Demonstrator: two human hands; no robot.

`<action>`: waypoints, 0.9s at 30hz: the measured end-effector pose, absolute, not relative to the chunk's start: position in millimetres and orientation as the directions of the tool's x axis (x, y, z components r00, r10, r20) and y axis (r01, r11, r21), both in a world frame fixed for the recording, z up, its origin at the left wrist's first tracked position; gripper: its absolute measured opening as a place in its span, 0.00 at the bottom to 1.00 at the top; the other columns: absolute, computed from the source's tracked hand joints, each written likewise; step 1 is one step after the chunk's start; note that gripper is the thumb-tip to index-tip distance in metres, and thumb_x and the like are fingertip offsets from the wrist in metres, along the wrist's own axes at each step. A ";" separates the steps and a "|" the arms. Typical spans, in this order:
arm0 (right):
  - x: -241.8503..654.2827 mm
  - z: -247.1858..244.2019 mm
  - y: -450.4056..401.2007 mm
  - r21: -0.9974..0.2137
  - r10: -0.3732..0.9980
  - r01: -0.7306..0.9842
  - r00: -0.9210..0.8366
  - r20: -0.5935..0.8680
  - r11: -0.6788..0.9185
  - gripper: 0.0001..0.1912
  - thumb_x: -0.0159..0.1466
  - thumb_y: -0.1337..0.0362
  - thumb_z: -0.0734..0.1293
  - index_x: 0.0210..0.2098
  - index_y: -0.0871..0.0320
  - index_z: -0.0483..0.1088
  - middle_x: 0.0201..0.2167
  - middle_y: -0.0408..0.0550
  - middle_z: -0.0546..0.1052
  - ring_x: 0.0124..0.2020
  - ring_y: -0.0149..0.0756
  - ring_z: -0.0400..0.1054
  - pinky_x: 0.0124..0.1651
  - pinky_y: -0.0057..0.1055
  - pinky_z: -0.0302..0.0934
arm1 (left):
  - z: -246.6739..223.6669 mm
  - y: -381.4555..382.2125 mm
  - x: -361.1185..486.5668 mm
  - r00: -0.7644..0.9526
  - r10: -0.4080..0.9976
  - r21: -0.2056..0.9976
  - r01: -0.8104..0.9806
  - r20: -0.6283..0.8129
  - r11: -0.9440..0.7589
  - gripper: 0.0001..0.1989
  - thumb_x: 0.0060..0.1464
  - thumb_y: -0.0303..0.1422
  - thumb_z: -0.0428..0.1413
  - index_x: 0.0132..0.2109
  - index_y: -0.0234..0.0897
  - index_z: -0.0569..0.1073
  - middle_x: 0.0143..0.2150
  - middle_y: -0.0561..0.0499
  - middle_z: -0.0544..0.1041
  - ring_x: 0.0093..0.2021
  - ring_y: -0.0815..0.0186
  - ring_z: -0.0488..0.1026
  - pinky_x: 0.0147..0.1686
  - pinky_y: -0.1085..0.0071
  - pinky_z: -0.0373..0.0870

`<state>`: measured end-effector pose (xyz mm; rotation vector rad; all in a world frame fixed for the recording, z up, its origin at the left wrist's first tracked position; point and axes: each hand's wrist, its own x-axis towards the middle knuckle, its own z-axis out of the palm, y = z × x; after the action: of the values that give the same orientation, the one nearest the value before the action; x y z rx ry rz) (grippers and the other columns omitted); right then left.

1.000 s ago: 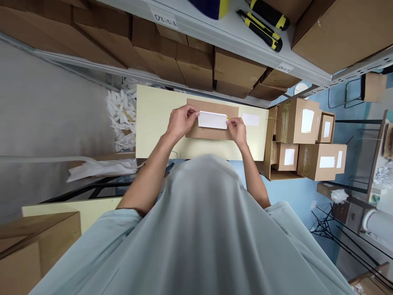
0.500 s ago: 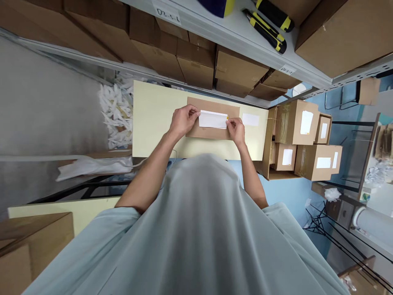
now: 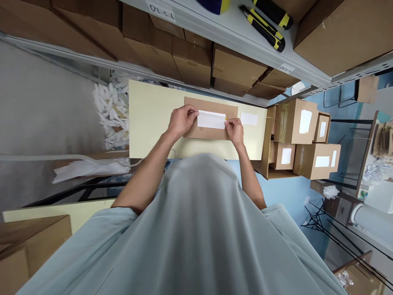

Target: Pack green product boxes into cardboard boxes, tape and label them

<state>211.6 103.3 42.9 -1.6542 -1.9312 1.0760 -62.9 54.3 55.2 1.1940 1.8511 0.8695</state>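
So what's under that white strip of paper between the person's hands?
Under the white strip is brown cardboard, visible around it, on a pale yellow table. The patch directly beneath the strip is covered, so any marks there can't be seen.

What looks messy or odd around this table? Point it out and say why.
The white scraps beyond the left end of the table look messy, lying in a jumbled heap. Nothing stands out at the work itself: left hand and right hand pinch opposite ends of a white slip over brown cardboard.
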 end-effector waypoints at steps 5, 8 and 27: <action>210.5 43.5 102.2 -0.739 0.952 0.673 -0.236 -0.194 0.016 0.13 0.81 0.55 0.69 0.45 0.55 0.81 0.53 0.54 0.80 0.56 0.44 0.78 0.67 0.42 0.73 | 52.6 53.5 -63.0 -0.277 0.930 0.841 0.419 -0.240 0.342 0.08 0.65 0.36 0.61 0.46 0.41 0.84 0.47 0.46 0.89 0.48 0.54 0.84 0.57 0.60 0.79; 209.6 44.2 101.3 -0.737 0.953 0.675 -0.235 -0.192 0.019 0.11 0.80 0.58 0.69 0.45 0.55 0.81 0.53 0.54 0.80 0.56 0.44 0.78 0.67 0.42 0.73 | 51.0 53.4 -63.1 -0.273 0.931 0.842 0.419 -0.241 0.340 0.08 0.65 0.36 0.61 0.46 0.40 0.83 0.48 0.45 0.89 0.48 0.54 0.84 0.58 0.59 0.79; 194.1 28.5 108.8 -0.603 0.963 0.797 -0.136 -0.232 -0.033 0.04 0.77 0.63 0.72 0.44 0.54 0.81 0.48 0.52 0.80 0.55 0.46 0.74 0.65 0.41 0.71 | 36.3 54.1 -50.7 -0.282 0.930 0.815 0.465 -0.235 0.347 0.32 0.42 0.31 0.81 0.50 0.43 0.74 0.60 0.42 0.75 0.53 0.50 0.80 0.63 0.55 0.78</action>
<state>194.1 108.8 28.5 -1.8717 -1.9846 0.9248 -50.7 54.1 36.3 1.2201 1.8888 0.8183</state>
